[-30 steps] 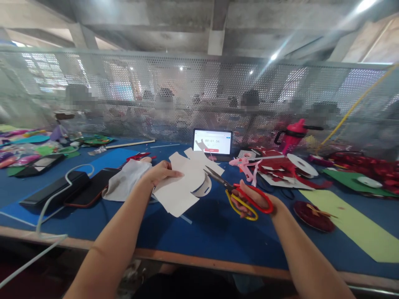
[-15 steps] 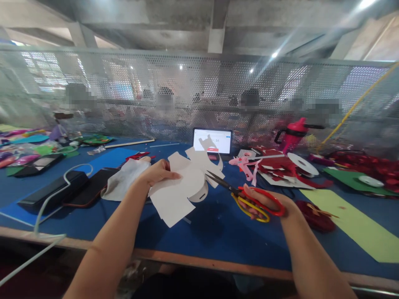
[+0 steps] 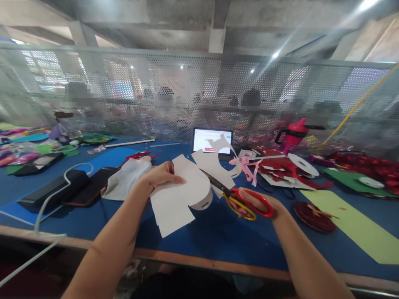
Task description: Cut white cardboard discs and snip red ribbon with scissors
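Note:
My left hand (image 3: 163,174) is closed on a sheet of white paper (image 3: 174,207), thumb on top, above the blue table. The sheet has a rounded cut edge, and a curled strip with a small slot hangs beneath it. My right hand (image 3: 249,201) grips scissors (image 3: 234,195) with red and yellow handles. Their dark blades lie at the paper's rounded edge, pointing left toward my left hand. Beyond the blades, a partly cut piece of white paper (image 3: 222,166) with curved cut-outs sticks up in front of the phone screen.
A lit phone or tablet (image 3: 201,139) stands at the back, by a perforated metal screen (image 3: 174,70). To the right are a pink glue gun (image 3: 247,165), a white ribbon spool (image 3: 303,165), a dark red spool (image 3: 313,218) and yellow-green paper (image 3: 364,224). A black case (image 3: 54,189) lies left.
The scissors and my right hand have moved left, their blades now farther along the paper's curve. The partly cut piece has shifted right, and the held sheet has turned slightly.

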`<state>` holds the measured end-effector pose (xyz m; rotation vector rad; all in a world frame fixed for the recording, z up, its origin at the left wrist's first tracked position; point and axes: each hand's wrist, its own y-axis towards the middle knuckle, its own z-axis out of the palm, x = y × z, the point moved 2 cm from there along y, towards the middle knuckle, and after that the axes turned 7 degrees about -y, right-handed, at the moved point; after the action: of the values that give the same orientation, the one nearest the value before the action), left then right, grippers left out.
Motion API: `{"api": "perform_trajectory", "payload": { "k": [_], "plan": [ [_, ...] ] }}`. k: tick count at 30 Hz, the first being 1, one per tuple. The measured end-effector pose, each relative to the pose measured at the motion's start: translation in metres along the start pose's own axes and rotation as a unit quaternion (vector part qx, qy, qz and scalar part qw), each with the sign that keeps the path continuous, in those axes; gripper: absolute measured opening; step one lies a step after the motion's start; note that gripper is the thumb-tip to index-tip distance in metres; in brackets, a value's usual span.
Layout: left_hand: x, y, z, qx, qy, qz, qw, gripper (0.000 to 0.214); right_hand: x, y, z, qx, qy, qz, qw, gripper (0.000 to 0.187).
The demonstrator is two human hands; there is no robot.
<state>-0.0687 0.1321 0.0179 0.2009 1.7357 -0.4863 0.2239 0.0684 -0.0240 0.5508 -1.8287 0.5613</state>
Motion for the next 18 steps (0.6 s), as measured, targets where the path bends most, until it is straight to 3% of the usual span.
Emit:
{"api": "perform_trajectory", "payload": {
  "k": [5, 10, 18],
  "plan": [
    [0.001, 0.001, 0.001, 0.023, -0.054, 0.011, 0.998, 0.026, -0.006, 0.007, 0.004, -0.015, 0.000, -0.031, 0.999, 0.035],
    [0.002, 0.002, -0.005, 0.001, -0.072, 0.044, 0.996, 0.030, -0.019, 0.013, 0.009, -0.033, 0.030, -0.038, 0.998, 0.044],
    [-0.002, -0.003, -0.007, 0.005, -0.070, 0.059, 0.996, 0.032, -0.013, 0.022, 0.022, -0.026, 0.046, -0.039, 0.998, 0.062]
  ]
}}
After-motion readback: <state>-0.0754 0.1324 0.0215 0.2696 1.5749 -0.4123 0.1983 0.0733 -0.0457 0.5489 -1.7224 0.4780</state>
